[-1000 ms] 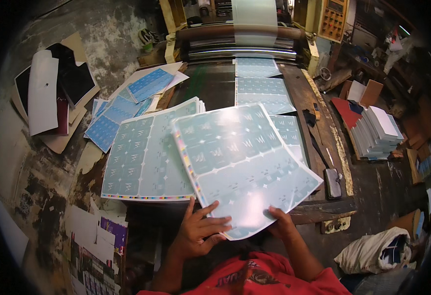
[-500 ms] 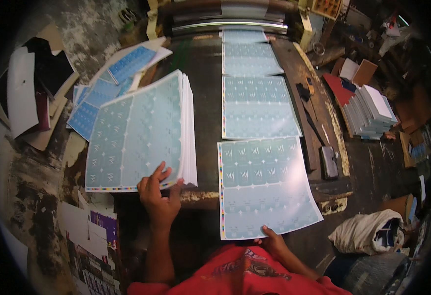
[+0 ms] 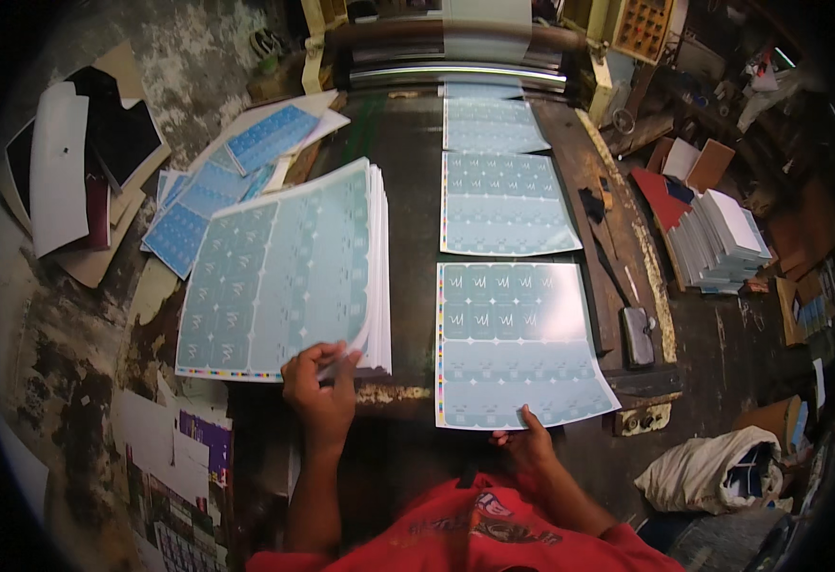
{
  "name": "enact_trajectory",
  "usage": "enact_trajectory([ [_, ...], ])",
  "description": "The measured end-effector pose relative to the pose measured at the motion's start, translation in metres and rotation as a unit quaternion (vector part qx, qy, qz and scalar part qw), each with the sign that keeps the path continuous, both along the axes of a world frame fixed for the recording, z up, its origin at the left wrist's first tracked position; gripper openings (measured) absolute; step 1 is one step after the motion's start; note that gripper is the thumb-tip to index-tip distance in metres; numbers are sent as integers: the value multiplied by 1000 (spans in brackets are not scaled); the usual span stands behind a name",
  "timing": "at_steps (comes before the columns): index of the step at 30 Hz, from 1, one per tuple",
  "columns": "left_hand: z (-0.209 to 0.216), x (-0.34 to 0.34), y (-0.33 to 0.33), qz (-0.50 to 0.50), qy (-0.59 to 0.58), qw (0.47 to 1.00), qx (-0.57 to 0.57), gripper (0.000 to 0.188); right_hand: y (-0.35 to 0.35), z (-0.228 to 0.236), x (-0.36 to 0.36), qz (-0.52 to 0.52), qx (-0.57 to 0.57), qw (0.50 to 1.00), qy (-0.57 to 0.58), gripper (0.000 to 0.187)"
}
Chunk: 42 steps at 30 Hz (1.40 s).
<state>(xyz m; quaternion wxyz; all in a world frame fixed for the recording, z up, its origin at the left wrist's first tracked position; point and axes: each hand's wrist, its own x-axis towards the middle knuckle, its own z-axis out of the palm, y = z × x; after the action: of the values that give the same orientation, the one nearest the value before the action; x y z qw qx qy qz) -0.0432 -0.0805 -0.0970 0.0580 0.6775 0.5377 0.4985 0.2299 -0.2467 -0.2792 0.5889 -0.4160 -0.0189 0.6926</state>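
Observation:
A thick stack of pale teal printed sheets (image 3: 294,267) lies to the left on the dark machine table, its corner lifted slightly. My left hand (image 3: 320,381) is closed at the stack's near right corner, thumb and fingers pinching the edge of a top sheet. On the right, a single printed sheet (image 3: 518,353) reaches past the table's front edge. My right hand (image 3: 529,440) grips its near edge, thumb on top and fingers underneath. Beyond it, another printed sheet (image 3: 508,202) and a farther printed sheet (image 3: 494,126) lie in a row leading to the metal rollers (image 3: 456,76).
Loose blue printed sheets (image 3: 210,186) lie at the table's far left. Along the right side is a dark bar with a metal block (image 3: 638,336). A pile of white blocks of paper (image 3: 718,238) and a whitish sack (image 3: 713,467) stand right of the table.
The row of sheets has shifted away toward the rollers, and my right hand has followed with the front sheet. My left fingers have curled in at the stack's corner.

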Motion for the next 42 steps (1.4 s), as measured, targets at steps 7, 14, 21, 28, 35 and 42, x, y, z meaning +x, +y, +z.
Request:
enact_trajectory([
  [7, 27, -18, -10, -122, 42, 989, -69, 37, 48, -9, 1, -43, 13, 999, 7, 62],
  [14, 19, -13, -6, -94, 28, 994, -47, 15, 66, -5, -28, -176, -5, 984, -38, 54],
  [21, -3, 0, -6, -21, -29, 997, -75, 24, 128, -9, -31, 69, 238, 802, -544, 75],
  [28, 8, 5, -7, -49, 99, 994, -23, 22, 288, -9, 47, 271, 199, 383, -860, 69],
  [35, 16, -1, -9, -54, 59, 995, -56, 20, 312, 4, 151, 228, -66, 408, -881, 66],
  [42, 30, -8, -7, -82, -185, 975, -95, 22, 249, 12, 110, 162, 119, 782, -590, 65],
])
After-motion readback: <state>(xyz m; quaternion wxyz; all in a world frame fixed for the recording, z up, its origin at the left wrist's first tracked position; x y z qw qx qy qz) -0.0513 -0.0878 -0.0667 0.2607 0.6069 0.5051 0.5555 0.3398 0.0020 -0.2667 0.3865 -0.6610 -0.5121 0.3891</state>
